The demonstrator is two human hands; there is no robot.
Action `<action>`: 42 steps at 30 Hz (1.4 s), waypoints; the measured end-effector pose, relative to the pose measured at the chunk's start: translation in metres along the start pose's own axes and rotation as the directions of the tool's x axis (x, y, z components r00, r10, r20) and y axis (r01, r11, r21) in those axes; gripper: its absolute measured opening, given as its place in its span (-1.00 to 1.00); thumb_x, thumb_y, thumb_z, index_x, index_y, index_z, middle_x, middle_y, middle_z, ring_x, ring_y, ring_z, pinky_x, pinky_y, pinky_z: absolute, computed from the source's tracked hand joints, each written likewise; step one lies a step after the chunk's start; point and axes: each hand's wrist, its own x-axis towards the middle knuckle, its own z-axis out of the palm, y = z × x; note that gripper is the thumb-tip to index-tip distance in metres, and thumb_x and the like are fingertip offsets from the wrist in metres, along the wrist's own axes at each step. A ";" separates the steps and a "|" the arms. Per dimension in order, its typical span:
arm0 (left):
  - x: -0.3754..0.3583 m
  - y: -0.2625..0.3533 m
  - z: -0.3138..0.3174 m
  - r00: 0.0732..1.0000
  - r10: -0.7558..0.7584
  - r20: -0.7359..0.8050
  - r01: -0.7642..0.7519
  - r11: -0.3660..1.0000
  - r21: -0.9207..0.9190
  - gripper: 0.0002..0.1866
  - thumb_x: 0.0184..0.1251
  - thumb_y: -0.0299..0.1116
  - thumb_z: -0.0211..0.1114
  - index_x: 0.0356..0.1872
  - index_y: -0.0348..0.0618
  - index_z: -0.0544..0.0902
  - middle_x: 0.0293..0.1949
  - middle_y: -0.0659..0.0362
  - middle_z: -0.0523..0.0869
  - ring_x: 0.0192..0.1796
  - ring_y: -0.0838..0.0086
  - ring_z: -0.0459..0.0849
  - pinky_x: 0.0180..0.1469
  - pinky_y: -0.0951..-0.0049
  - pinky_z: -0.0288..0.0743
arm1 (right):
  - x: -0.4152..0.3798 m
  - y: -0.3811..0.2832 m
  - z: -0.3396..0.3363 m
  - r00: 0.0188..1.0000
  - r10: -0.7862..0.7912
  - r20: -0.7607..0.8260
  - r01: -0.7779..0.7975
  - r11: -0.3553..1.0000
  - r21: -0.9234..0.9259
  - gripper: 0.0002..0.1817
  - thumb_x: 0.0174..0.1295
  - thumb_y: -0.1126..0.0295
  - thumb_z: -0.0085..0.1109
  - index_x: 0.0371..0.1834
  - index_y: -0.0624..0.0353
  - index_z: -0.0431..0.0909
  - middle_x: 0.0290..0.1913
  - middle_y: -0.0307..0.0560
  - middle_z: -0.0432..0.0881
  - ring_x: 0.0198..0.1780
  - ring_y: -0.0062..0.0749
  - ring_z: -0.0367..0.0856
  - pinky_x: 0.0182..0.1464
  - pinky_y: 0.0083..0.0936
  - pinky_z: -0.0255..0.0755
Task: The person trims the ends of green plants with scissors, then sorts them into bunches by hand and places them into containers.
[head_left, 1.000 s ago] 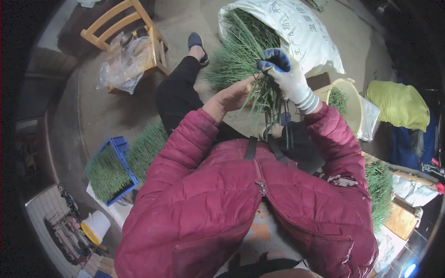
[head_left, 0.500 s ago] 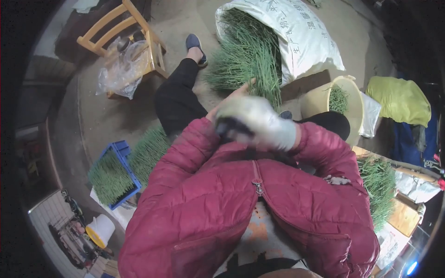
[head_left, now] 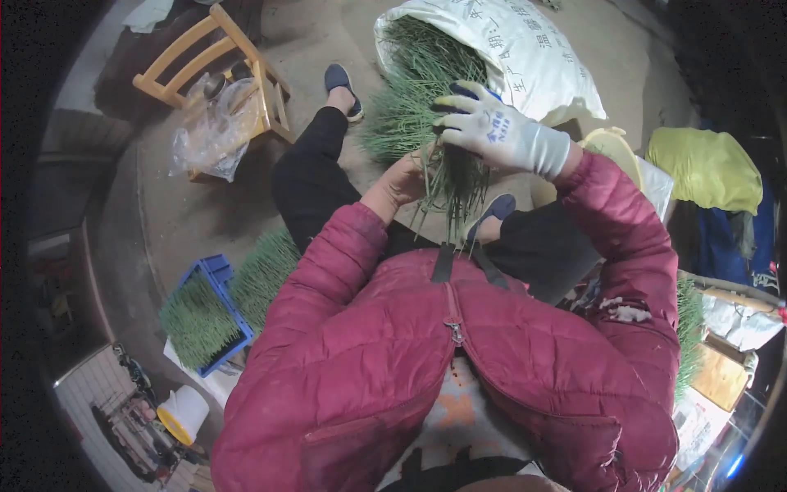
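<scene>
My bare left hand (head_left: 399, 182) grips a bunch of long green chives (head_left: 453, 184) near its top. My right hand (head_left: 489, 127), in a white glove with dark blue fingertips, rests on the top of the same bunch, fingers curled around the stalks. The stalks hang down between my knees. Just beyond my hands, a white printed sack (head_left: 525, 57) lies open with a large heap of chives (head_left: 414, 90) spilling out of it.
A blue crate (head_left: 215, 275) of chives stands lower left with a loose pile beside it. A yellow wooden chair (head_left: 215, 70) holds plastic bags. A yellow basin (head_left: 616, 148), a green cloth (head_left: 705, 168) and more chives (head_left: 684, 328) lie at right.
My gloved right hand swept down close to my chest, blurred, then rose back onto the top of the bunch. The left hand kept its hold on the chives.
</scene>
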 end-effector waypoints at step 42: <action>-0.058 0.006 0.053 0.981 -0.180 -0.068 0.177 0.983 -0.047 -0.20 -0.07 -0.50 0.27 0.29 0.12 0.16 0.06 0.04 0.49 -0.02 0.27 0.53 0.05 0.08 0.35 | -0.107 -0.100 0.102 0.403 0.904 0.144 -0.160 -0.086 0.983 -0.54 0.07 0.61 0.01 0.12 0.15 0.44 0.09 0.00 0.49 0.27 -0.08 0.32 0.24 -0.40 0.34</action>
